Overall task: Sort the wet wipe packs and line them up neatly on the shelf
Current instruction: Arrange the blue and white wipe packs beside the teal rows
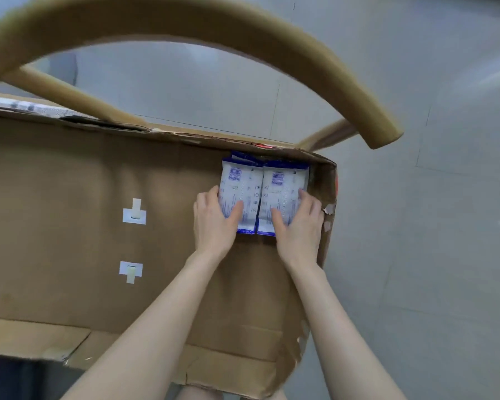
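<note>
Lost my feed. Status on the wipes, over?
Left hand grips left stack. Right hand grips right stack. Stacks side by side in cardboard box corner. Nothing blocking.

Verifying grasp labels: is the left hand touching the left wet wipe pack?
Touching. The head view shows the left hand's thumb lying across the face of the left wet wipe pack, with its fingers against the pack's outer edge.

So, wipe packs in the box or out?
In: left pack and right pack sit side by side in the box corner, left hand and right hand gripping them.
</note>
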`<state>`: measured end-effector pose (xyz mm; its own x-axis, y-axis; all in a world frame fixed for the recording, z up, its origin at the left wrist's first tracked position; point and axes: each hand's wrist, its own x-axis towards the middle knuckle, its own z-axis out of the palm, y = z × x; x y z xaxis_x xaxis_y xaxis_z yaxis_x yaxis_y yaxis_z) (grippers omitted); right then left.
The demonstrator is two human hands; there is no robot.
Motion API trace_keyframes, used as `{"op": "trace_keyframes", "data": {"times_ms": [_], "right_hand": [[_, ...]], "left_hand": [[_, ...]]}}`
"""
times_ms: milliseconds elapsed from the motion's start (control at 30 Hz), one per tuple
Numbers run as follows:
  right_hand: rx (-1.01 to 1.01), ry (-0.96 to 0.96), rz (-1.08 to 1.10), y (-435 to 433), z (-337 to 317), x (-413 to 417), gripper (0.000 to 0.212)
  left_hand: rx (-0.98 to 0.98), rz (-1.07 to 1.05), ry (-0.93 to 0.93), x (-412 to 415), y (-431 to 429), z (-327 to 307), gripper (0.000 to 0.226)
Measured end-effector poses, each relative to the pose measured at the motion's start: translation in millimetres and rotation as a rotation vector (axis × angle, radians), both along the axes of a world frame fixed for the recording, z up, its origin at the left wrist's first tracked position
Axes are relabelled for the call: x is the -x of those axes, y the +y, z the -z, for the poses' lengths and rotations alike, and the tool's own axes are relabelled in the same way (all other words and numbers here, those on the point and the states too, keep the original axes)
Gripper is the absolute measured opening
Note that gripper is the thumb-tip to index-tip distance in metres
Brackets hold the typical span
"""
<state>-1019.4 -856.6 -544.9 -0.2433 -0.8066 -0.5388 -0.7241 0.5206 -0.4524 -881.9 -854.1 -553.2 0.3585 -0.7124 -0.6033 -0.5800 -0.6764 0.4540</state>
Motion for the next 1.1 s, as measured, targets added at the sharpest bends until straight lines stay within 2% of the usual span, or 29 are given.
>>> {"op": "trace_keyframes", "data": {"times_ms": [167, 267, 367, 467, 533, 600, 667, 900, 1100], "right_hand": [[0.086, 0.068, 0.039, 2.1, 17.4, -7.3, 0.069], [0.087, 0.036, 0.068, -1.0, 16.8, -7.4, 0.070], [0.046, -0.093, 0.130, -4.4, 14.7, -4.7, 0.054], [0.031, -0.305, 0.235, -3.0, 3.7, -4.7, 0.033], [-0.016, -0.418, 0.262, -0.2, -8.4, -5.9, 0.030], [-0.038, -0.501, 0.262, 3.3, -24.9, -6.8, 0.030], [-0.047, -0.567, 0.245, 9.1, -43.0, -7.7, 0.031], [-0.130, -0.859, 0.196, 40.8, -123.0, -17.3, 0.025], [-0.206, -0.862, 0.082, 81.3, -185.8, -39.2, 0.033]], "left_hand": [[0.110, -0.095, -0.034, 3.5, 5.1, 15.7, 0.046], [0.139, -0.151, 0.010, 3.6, 6.5, 15.2, 0.038], [0.128, -0.226, 0.124, 1.7, 4.0, 8.9, 0.036], [0.108, -0.344, 0.269, -0.6, 2.9, -2.5, 0.042], [0.090, -0.377, 0.355, -2.8, 5.3, -11.9, 0.036], [0.096, -0.412, 0.454, -5.3, 11.8, -27.8, 0.019], [0.103, -0.430, 0.534, -6.5, 21.7, -49.1, 0.015], [0.193, -0.522, 0.761, -2.0, 77.3, -135.2, 0.024], [0.252, -0.668, 0.879, -12.2, 124.1, -209.4, 0.037]]}}
